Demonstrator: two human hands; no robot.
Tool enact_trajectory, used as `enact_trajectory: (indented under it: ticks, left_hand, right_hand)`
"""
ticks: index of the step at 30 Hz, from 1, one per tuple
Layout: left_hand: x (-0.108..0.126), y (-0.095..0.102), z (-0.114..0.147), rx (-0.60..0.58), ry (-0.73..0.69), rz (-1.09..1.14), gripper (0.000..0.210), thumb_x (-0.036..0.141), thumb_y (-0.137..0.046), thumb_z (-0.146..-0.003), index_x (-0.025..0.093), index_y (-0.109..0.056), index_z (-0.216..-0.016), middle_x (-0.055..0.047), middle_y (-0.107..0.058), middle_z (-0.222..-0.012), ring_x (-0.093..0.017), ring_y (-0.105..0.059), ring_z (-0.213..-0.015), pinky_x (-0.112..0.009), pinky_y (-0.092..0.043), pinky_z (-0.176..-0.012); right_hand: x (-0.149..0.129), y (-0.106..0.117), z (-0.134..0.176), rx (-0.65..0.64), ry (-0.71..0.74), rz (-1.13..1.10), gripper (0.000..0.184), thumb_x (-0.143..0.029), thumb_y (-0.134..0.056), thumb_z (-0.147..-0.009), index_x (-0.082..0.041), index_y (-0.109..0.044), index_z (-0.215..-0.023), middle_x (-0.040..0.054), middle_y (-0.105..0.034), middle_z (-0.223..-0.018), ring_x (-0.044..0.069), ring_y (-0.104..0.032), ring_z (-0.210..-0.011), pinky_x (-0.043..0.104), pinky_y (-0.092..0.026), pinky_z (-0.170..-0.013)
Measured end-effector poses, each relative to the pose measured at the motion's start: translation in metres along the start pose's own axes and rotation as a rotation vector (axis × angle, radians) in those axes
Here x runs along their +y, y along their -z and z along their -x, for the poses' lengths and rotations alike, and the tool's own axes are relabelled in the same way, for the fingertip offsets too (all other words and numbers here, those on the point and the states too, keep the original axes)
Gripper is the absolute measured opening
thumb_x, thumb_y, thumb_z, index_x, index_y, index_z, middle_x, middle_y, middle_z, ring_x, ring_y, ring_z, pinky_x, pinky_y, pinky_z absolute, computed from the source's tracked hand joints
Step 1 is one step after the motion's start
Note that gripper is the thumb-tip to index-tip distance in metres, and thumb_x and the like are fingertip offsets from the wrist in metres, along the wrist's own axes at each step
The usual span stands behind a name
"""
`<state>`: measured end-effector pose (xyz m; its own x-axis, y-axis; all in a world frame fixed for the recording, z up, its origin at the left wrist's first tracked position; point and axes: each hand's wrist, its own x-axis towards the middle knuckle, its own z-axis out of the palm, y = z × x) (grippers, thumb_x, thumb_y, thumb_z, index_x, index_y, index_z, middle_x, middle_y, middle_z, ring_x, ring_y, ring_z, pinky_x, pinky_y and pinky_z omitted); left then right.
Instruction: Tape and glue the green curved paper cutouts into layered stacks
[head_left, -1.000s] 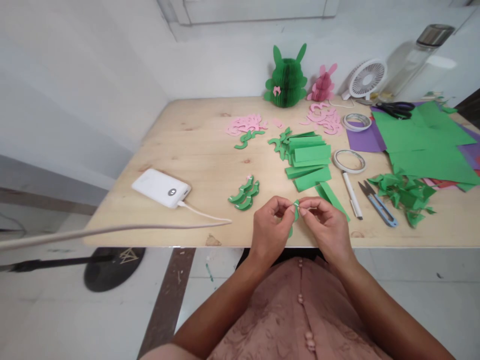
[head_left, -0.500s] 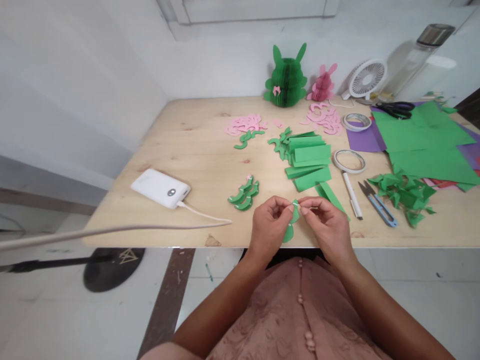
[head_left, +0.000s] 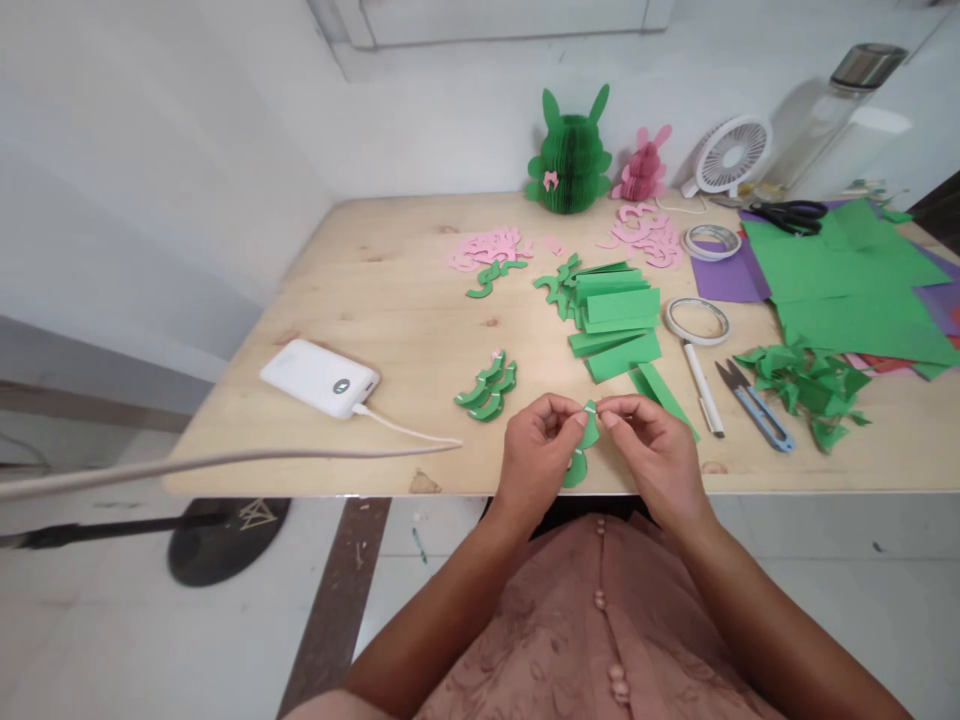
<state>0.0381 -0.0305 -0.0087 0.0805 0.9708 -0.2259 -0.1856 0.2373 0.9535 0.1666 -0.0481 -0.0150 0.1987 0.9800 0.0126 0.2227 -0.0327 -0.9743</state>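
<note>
My left hand pinches a curvy green paper cutout near its upper end, just above the front edge of the table. Across the top of the cutout runs a small white strip, like tape. The thumb and forefinger of my right hand are closed at that same end, on or beside the strip; the exact grip is too small to see. A stack of similar green cutouts with white strips lies to the left of my hands. Folded green paper strips lie beyond them.
Right of my hands are a white pen, blue thread snips, tape rolls and green scraps. A white power bank with a cable sits left. Paper rabbits, a fan and a bottle stand behind.
Both hands stay at the green paper cutout, with hardly any movement. The whole view has shifted very slightly.
</note>
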Motion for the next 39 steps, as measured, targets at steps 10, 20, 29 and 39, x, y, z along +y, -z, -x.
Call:
enact_trajectory:
  ticks: [10, 20, 29, 39]
  left_hand:
    - [0.0001, 0.0001, 0.0004, 0.005, -0.021, -0.005, 0.016, 0.03, -0.068, -0.068, 0.016, -0.059, -0.067, 0.004, -0.054, -0.056, -0.007, -0.043, -0.049, -0.018, -0.033, -0.046]
    - [0.0018, 0.001, 0.0011, -0.022, 0.043, 0.007, 0.02, 0.033, -0.068, -0.069, 0.015, -0.058, -0.068, 0.004, -0.052, -0.057, -0.006, -0.041, -0.047, -0.016, -0.03, -0.041]
    - [0.0057, 0.0016, 0.0019, -0.041, 0.091, 0.029, 0.022, 0.034, -0.071, -0.067, 0.015, -0.059, -0.068, 0.004, -0.053, -0.057, -0.005, -0.04, -0.047, -0.015, -0.029, -0.039]
    - [0.0079, 0.0021, 0.0023, -0.058, 0.136, 0.031, 0.026, 0.037, -0.073, -0.065, 0.015, -0.06, -0.068, 0.003, -0.054, -0.056, -0.005, -0.041, -0.046, -0.015, -0.029, -0.039]
  right_hand:
    - [0.0017, 0.0016, -0.0006, -0.017, -0.007, 0.01, 0.015, -0.034, -0.061, -0.081, -0.02, -0.067, -0.082, 0.0018, -0.07, -0.084, 0.016, -0.06, -0.077, 0.028, -0.045, -0.072]
    - [-0.0001, 0.0019, -0.0014, -0.047, -0.004, 0.017, 0.016, -0.034, -0.06, -0.082, -0.02, -0.066, -0.08, 0.0014, -0.067, -0.079, 0.015, -0.058, -0.074, 0.028, -0.043, -0.071]
    - [-0.0016, 0.0029, -0.0014, -0.06, -0.027, 0.011, 0.016, -0.034, -0.061, -0.08, -0.019, -0.065, -0.079, 0.001, -0.066, -0.076, 0.014, -0.056, -0.069, 0.027, -0.044, -0.067]
    - [-0.0032, 0.0044, -0.002, -0.088, -0.036, -0.023, 0.016, -0.034, -0.061, -0.08, -0.019, -0.066, -0.079, 0.0019, -0.067, -0.076, 0.016, -0.058, -0.071, 0.028, -0.045, -0.069]
